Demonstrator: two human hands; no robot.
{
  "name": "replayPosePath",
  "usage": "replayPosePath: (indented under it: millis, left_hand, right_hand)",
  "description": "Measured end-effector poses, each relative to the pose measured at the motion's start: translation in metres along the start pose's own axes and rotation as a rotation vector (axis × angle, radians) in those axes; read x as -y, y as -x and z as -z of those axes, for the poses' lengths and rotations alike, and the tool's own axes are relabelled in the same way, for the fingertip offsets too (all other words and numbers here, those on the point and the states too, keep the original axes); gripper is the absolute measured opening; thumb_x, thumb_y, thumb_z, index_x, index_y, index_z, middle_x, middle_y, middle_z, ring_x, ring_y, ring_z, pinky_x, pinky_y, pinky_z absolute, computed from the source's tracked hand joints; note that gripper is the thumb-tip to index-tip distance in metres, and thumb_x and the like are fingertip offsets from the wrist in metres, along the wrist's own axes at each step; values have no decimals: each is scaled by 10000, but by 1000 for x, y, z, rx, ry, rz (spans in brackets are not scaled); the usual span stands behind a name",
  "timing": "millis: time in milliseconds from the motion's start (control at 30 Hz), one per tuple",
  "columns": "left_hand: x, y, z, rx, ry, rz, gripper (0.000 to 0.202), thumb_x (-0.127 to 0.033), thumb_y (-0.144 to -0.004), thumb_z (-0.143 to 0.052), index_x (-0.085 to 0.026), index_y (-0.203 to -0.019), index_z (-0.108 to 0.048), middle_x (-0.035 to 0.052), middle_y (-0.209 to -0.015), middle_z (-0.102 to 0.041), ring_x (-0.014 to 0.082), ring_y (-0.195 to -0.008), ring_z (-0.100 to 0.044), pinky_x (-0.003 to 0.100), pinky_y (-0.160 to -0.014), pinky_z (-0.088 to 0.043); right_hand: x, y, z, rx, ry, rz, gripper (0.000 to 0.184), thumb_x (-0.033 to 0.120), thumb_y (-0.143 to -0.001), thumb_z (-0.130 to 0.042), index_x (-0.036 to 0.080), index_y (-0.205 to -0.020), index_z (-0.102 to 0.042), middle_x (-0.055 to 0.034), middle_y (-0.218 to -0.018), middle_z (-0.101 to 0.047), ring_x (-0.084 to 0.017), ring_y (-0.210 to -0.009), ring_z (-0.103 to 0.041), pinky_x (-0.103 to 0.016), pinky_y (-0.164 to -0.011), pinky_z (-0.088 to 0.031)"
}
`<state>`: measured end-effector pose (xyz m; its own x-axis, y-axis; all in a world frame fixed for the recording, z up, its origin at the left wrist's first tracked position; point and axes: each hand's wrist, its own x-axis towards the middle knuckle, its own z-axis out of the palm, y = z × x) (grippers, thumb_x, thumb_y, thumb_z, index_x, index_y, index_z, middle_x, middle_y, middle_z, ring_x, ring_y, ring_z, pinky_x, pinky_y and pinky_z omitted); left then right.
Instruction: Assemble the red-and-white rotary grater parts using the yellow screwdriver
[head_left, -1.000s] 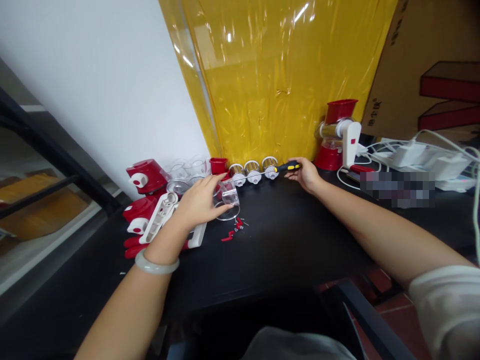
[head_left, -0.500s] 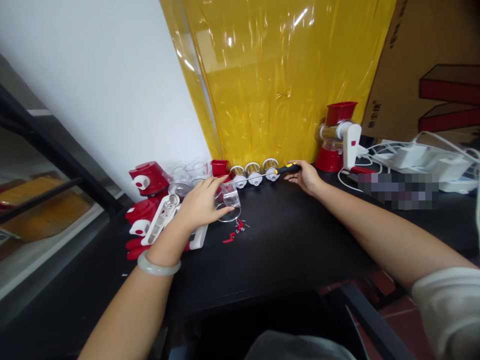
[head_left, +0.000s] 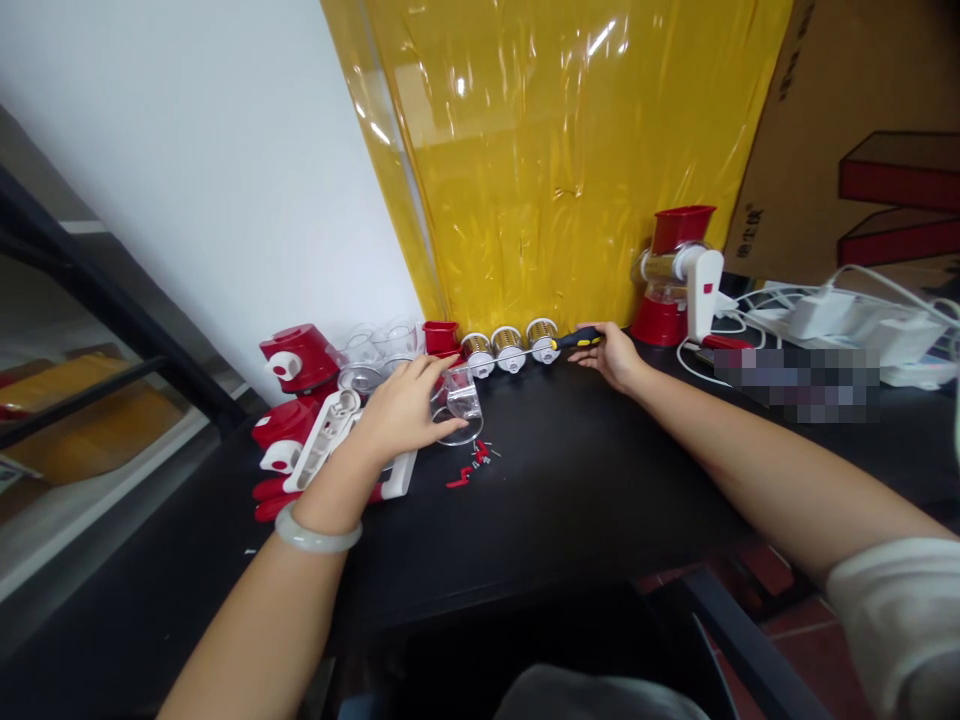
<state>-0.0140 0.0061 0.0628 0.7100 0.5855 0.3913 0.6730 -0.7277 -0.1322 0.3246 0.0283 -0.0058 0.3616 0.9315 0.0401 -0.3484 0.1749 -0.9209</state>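
My left hand (head_left: pixel 405 405) has its thumb and fingers around a clear plastic grater housing (head_left: pixel 463 395) on the black table. Part of the housing is hidden by that hand. In my right hand (head_left: pixel 616 358) is a screwdriver (head_left: pixel 579 338) with a black and yellow handle. Its long thin shaft points left and reaches the clear housing near my left fingertips; the tip itself I cannot make out. Just in front of the housing lie small red parts (head_left: pixel 461 478) and several loose screws (head_left: pixel 481 455). Behind the shaft stand three grater drums (head_left: pixel 508 350) in a row.
Red and white grater bases (head_left: pixel 300 358), white crank arms (head_left: pixel 324 438) and clear housings (head_left: pixel 386 340) crowd the left. An assembled drum grater (head_left: pixel 675 275) stands at the back right, beside white cables and a power strip (head_left: pixel 911 350). A yellow plastic curtain (head_left: pixel 555 180) hangs behind.
The screwdriver handle has turned slightly in my right hand; its yellow marks show in a different place. My left hand stays on the clear housing.
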Motion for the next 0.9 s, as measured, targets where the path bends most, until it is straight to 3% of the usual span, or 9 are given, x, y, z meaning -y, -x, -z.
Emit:
replayPosePath:
  millis: [67,300,467,567,733,900]
  left_hand:
    - [0,0,0,-3,5,-1,799,-555,-756,-658,-184,-1415,-400,132,-1260,-535,330,-1155,-517,468,-972,-444]
    - [-1,1,1,-5,19,-8,758,-535,-752,-672,-192,-1383,-429,125,-1269,-528,325,-1157,-516,470,-977,-442]
    - [-1,0,1,1,13,2,723,-536,-742,-682,-194,-1342,-466,119,-1257,-527,323,-1139,-521,469,-967,-448]
    - [-1,0,2,6,14,2,715,-533,-742,-684,-198,-1336,-469,116,-1244,-528,319,-1127,-523,463,-959,-453]
    - [-2,0,3,10,28,-6,700,-518,-741,-689,-205,-1330,-477,118,-1239,-522,323,-1132,-514,471,-963,-445]
    - [-3,0,3,12,28,-5,695,-518,-748,-684,-213,-1336,-469,113,-1240,-517,318,-1130,-512,473,-962,-445]
  right_hand:
    - [0,0,0,1,-3,24,212,249,-931,-369,173,-955,-565,-7,-597,-619,-116,-448,-600,-196,-442,-439]
    - [-6,-1,2,30,72,147,212,393,-932,-463,206,-857,-529,75,-395,-432,-99,-323,-445,-196,-399,-394]
    - [0,1,1,17,35,32,276,348,-943,-319,195,-886,-541,0,-533,-591,-132,-435,-584,-211,-434,-436]
    - [2,0,1,37,-9,18,208,297,-897,-374,193,-940,-550,-12,-626,-639,-133,-487,-621,-210,-457,-452]
    - [0,-2,4,41,44,69,163,332,-870,-516,202,-968,-534,28,-529,-563,-112,-410,-549,-206,-439,-451]
    - [-6,-4,6,16,100,122,280,487,-868,-572,221,-870,-485,75,-456,-462,-86,-345,-442,-174,-348,-367]
